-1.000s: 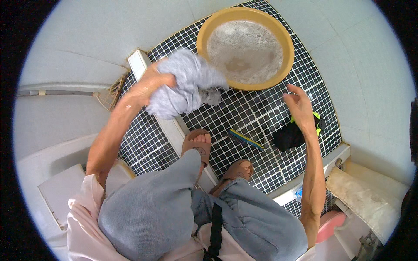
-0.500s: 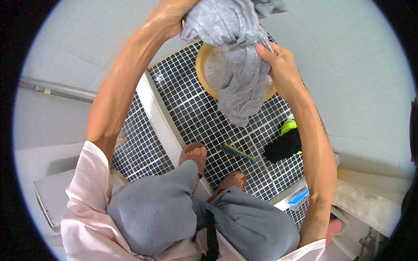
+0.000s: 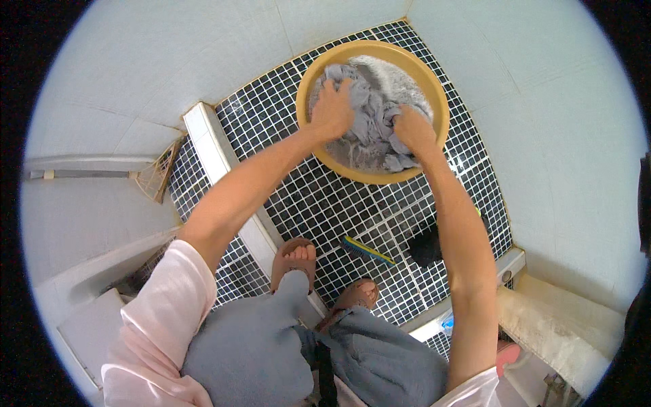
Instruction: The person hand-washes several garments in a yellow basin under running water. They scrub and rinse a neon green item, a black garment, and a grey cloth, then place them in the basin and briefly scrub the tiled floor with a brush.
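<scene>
We are holding the grey cloth [image 3: 371, 117] in the sudsy yellow basin [image 3: 373, 178], right hand [image 3: 412, 129] clutching its right side, left hand [image 3: 333, 112] over its left, grip unclear, and are probably splashing least by kneading low.

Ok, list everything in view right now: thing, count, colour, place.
basin: 1, yellow-tan, on the floor, upper middle
soapy water: 1 pool, greyish, white foam, in basin
cloth: 1 bunch, grey, in basin
brush: 1, yellow and blue, floor below basin
dark bundle: 1, black and yellow-green, right of brush
tiled floor: 1, black, white lines, middle
ledges: 2, white, left and lower right
walls: at least 2, pale grey, around floor
wrapped item: 1, blue, lower right
pink object: 1, pink, lower right, partly hidden
sheet: 1, cream, lower right
slippers: 2, brown, lower middle
trousers: 1 pair, grey, bottom
sleeves: 2, pale pink, bottom
left hand: 1, bare, on cloth
right hand: 1, bare, on cloth
</scene>
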Demonstrator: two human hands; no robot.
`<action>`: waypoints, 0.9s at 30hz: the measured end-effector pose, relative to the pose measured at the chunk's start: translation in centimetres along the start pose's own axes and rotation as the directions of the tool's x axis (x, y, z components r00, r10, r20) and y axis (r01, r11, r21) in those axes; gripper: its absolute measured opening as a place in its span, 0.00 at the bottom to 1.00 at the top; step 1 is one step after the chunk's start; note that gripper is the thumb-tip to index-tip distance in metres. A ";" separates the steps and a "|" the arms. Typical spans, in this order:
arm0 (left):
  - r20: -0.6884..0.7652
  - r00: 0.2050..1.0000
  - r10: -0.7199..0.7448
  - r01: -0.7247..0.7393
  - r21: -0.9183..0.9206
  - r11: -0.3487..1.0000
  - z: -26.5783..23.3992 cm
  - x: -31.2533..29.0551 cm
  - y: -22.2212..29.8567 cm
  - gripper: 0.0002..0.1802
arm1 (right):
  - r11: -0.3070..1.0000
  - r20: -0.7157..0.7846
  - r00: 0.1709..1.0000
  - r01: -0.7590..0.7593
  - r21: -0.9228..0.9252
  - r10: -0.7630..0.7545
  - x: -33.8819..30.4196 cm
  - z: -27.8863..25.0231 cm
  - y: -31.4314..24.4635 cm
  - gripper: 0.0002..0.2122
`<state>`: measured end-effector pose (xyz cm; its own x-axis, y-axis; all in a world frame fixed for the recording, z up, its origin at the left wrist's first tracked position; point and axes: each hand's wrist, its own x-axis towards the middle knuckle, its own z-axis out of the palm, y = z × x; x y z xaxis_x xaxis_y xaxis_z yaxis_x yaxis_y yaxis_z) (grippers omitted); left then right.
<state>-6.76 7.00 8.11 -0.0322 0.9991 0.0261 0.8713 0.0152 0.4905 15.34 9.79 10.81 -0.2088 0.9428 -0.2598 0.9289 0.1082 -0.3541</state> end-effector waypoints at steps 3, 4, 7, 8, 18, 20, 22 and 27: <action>0.053 0.932 0.360 -0.351 0.391 0.851 2.6 -1.2 -0.4 0.41 | 0.990 0.007 1.000 0.011 -0.142 -0.010 -0.2 3.2 -2.1 0.29; 0.117 0.927 0.356 -0.373 0.378 0.847 3.4 -1.2 -0.6 0.41 | 0.980 0.045 0.998 0.055 -0.190 -0.047 -0.3 4.2 -2.3 0.30; 0.291 0.901 0.323 -0.424 0.428 0.798 5.9 -0.9 -1.3 0.36 | 0.935 0.116 0.988 0.138 -0.326 -0.106 0.7 6.9 -1.6 0.30; 0.348 0.889 0.299 -0.430 0.405 0.807 6.7 -0.6 -1.9 0.33 | 0.914 0.119 0.986 0.153 -0.376 -0.116 1.1 7.8 -1.1 0.30; 0.890 0.450 0.068 -0.203 0.028 0.979 10.0 4.9 -8.3 0.24 | 0.971 0.369 0.926 0.015 -0.238 0.077 4.1 9.7 2.2 0.21; 0.863 0.504 0.039 -0.158 0.047 0.986 10.2 5.3 -7.8 0.25 | 0.954 0.260 0.954 -0.067 -0.291 0.147 3.1 10.4 1.2 0.18; 0.781 0.624 -0.036 -0.106 0.130 0.986 10.3 5.1 -6.8 0.25 | 0.885 0.029 0.999 0.034 -0.465 -0.023 1.7 11.4 -0.1 0.19; 0.605 0.784 0.140 -0.053 -0.159 0.986 8.2 2.2 -4.4 0.27 | 0.966 0.030 0.989 0.151 -0.209 -0.148 0.3 8.5 0.6 0.21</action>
<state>-6.63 9.42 -1.17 0.3925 0.8088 -0.4380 0.7826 -0.0436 0.6210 13.28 7.42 2.84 -0.3533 0.9065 -0.2313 0.9299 0.3131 -0.1931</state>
